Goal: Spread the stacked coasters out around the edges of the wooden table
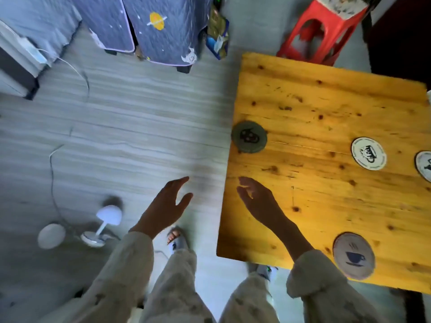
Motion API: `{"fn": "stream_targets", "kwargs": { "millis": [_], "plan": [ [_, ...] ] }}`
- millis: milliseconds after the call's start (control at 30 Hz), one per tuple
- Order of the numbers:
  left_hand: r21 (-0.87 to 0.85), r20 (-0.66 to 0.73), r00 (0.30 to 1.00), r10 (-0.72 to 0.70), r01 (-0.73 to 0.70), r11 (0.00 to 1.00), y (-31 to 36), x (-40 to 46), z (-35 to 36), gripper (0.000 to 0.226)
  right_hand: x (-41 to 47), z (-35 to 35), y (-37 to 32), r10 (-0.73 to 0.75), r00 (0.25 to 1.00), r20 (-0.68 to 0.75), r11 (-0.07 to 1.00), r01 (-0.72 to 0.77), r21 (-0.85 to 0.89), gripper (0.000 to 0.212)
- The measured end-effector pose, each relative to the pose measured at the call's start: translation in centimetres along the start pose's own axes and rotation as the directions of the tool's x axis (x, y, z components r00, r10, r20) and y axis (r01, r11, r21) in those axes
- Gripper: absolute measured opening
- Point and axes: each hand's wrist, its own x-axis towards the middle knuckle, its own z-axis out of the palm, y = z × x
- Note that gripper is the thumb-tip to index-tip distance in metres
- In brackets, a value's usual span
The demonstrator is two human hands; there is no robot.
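Observation:
The wooden table (326, 201) fills the right half of the view. A dark green coaster (249, 136) lies at its left edge. A white coaster with lettering (368, 153) lies further right, and another white coaster (424, 165) is cut off by the frame's right side. A pale coaster with a blue cup picture (353, 255) rests near the table's front edge. My right hand (254, 197) hovers over the table's left part, fingers apart, holding nothing. My left hand (166, 206) is open over the floor, left of the table.
A red plastic stool (319, 31) stands behind the table. On the grey floor at the left are a small white lamp (102, 224), a white disc (51, 236) and cables. Draped blue fabric (158, 29) hangs at the back. My legs and feet are below.

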Motion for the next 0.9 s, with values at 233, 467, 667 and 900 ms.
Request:
{"fn": "stream_targets", "kwargs": {
  "millis": [233,467,667,900],
  "plan": [
    [0.079,0.001,0.998,0.055,-0.055,0.995,-4.0,6.7,-11.1,0.045,5.6,2.8,-9.4,-0.012,0.994,-0.11,0.996,0.022,0.09,0.039],
    [0.073,0.076,0.976,0.202,-0.208,0.975,-2.4,14.0,-14.2,0.043,10.6,1.8,-12.6,-0.019,0.98,-0.198,0.998,0.031,0.058,0.041],
    [-0.004,0.081,0.979,0.188,-0.188,0.982,-0.3,21.6,-16.6,0.041,16.3,-1.7,-14.4,0.042,0.94,-0.34,0.996,-0.013,0.087,0.04],
    [0.03,0.084,0.967,0.242,-0.245,0.969,4.3,34.6,-22.3,0.039,27.7,-7.5,-18.0,0.128,0.9,-0.417,0.959,-0.005,0.284,0.038]
  ]
}}
